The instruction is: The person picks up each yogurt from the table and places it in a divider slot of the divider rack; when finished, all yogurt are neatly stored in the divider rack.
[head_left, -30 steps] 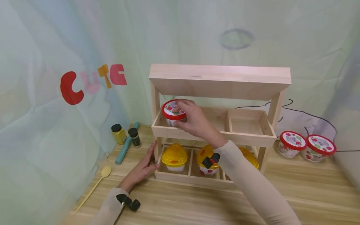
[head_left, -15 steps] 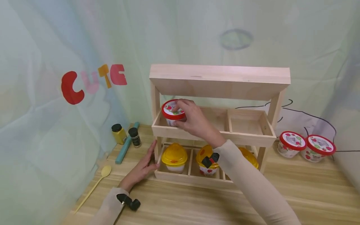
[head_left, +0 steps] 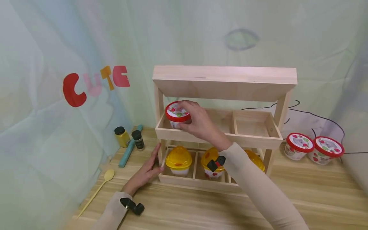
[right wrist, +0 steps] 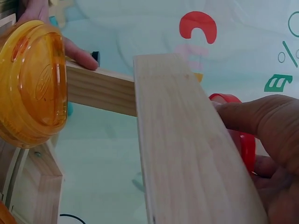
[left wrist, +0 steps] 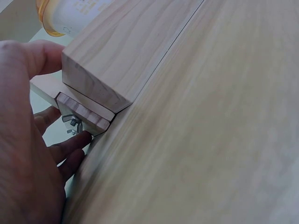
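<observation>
Red-lidded cup (head_left: 177,115) sits in the rack's (head_left: 224,137) upper left compartment; we note the right hand (head_left: 198,123) grasping it by the lid (fingers curled round). Left hand (head_left: 146,171) lies flat, fingers straight, against the rack's lower left post.

Pale green sheeting (head_left: 201,28) hangs across the whole far side, creased and softly lit. On its left, cut-out letters (head_left: 96,83) in red, pink and orange spell CUTE; higher up, right of centre, sits a faint dark oval mark (head_left: 241,39). A thin black drawn line (head_left: 313,118) loops over the sheet low on the right. Below runs a light wooden tabletop (head_left: 302,198) with long grain. Even, gentle light, no hard shadows anywhere.
</observation>
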A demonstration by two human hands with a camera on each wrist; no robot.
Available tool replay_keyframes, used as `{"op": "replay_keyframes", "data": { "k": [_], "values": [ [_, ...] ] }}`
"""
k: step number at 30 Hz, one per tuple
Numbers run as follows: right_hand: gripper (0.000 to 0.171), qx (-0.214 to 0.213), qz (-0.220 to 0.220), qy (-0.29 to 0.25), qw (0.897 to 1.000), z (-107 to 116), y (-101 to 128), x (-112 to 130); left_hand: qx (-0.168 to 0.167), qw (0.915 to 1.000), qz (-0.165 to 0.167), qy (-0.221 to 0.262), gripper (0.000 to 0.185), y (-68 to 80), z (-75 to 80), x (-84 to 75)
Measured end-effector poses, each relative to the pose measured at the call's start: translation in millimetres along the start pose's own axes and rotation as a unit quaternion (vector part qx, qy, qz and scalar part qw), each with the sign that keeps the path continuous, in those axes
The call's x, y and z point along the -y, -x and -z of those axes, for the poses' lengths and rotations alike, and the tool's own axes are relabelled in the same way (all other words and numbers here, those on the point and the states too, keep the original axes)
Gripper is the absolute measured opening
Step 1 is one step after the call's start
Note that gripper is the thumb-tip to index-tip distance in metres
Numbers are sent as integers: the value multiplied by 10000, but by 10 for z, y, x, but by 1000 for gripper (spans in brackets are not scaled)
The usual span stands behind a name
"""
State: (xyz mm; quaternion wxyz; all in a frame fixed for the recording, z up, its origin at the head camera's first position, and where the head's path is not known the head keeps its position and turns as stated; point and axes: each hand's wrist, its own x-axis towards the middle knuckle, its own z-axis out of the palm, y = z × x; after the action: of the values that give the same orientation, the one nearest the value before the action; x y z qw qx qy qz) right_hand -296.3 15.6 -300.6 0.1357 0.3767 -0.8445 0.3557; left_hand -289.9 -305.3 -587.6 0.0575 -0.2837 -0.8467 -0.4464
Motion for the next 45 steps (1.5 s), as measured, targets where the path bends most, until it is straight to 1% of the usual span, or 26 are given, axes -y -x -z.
{"op": "replay_keyframes", "data": {
  "k": [2,4,5,7,8,10,11,12,13,16,18,20,22,24,25,27,28,29,30,31,33,34,36,40,42,45],
  "values": [
    [58,-37,-33,-117,9999,39,14,11,-73,9996,-259,15,101,-1,6,-56],
    [61,-74,-81,-216,9997,94,38,24,-141,9992,-375,7,100,2,11,-101],
    [62,-92,-108,-229,9996,124,53,30,-159,9986,-500,48,98,4,20,-173],
    [62,-119,-125,-229,9996,195,87,40,-219,9978,-625,-48,97,10,40,-318],
    [61,-131,-125,-211,9996,229,104,38,-245,9978,-583,-183,98,12,46,-359],
    [61,-179,-98,-156,9997,298,141,27,-250,9978,-575,-226,96,8,67,-561],
    [61,-206,-86,-114,9997,335,165,24,-219,9984,-480,-207,96,6,76,-666],
    [61,-240,-58,-86,9997,370,188,17,-208,9989,-337,-260,97,4,79,-724],
    [61,-289,-21,-48,9996,403,209,6,-181,9993,-258,-182,96,1,83,-802],
    [60,-438,58,73,9990,492,276,-28,-104,9999,-33,-116,97,-11,85,-911],
    [58,-512,87,97,9986,540,314,-59,-122,9999,-38,-89,98,-18,80,-886],
    [57,-542,98,116,9984,576,342,-85,-169,9996,-190,-126,99,-19,71,-777],
    [57,-558,82,126,9983,605,371,-104,-218,9992,-336,-88,99,-11,53,-609],
    [57,-573,52,150,9982,632,402,-119,-254,9986,-456,-83,98,-4,22,-383],
    [57,-590,46,164,9981,645,420,-125,-212,9988,-429,-92,98,-2,12,-287],
    [56,-632,29,191,9978,676,461,-146,-139,9996,-244,-27,100,1,-1,-163],
    [56,-650,14,200,9977,695,482,-155,-115,9997,-191,50,100,-2,3,-190],
    [56,-669,18,198,9976,714,503,-164,-87,9999,-108,71,100,-1,2,-166],
    [56,-688,21,183,9975,734,526,-173,-77,9999,-119,44,102,1,3,-146],
    [56,-708,19,179,9973,753,547,-186,-59,10000,-50,58,103,3,11,-166],
    [56,-745,0,195,9970,797,597,-213,-128,9998,-103,80,102,14,13,-192],
    [56,-772,-17,208,9968,819,625,-226,-156,9996,-238,89,101,18,19,-230],
    [55,-818,-73,259,9963,865,687,-256,-221,9988,-433,-26,100,27,25,-242],
    [55,-891,-307,391,9948,969,832,-301,-295,9981,-541,-10,97,23,49,-522],
    [56,-908,-435,477,9938,1017,905,-324,-280,9991,-312,-18,98,12,52,-631],
    [58,-912,-526,708,9919,1093,1014,-357,-200,9996,-171,90,98,1,70,-790]
  ]
}}
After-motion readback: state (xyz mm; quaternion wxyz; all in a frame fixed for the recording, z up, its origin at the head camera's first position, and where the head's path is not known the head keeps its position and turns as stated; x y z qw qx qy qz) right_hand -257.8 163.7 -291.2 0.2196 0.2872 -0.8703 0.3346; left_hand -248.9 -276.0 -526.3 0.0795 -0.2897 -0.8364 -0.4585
